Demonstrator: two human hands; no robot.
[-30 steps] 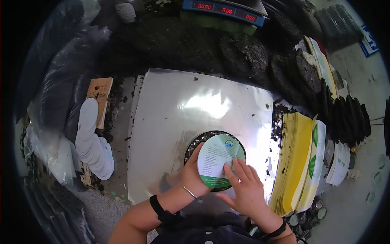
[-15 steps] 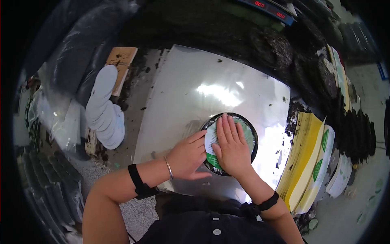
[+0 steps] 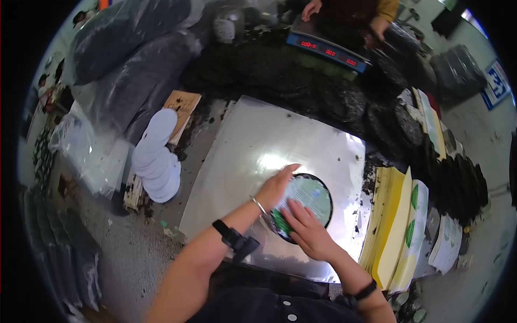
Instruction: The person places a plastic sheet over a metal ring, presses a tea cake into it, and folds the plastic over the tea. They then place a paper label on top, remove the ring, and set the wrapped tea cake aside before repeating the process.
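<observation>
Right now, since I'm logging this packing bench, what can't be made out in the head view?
Head view:
Print on the round green-and-white paper label: too small, partly under the left hand and right hand.
Dark round pressed cake: covered by the label, only its rim shows.
Red digits on the blue weighing scale: too small to read.
Co-worker behind the scale: cut off by the top edge, only the co-worker's hands show.

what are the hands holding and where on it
Nothing is gripped. The left hand lies open against the left rim of the dark round cake, and the right hand presses flat on its paper label.
</observation>
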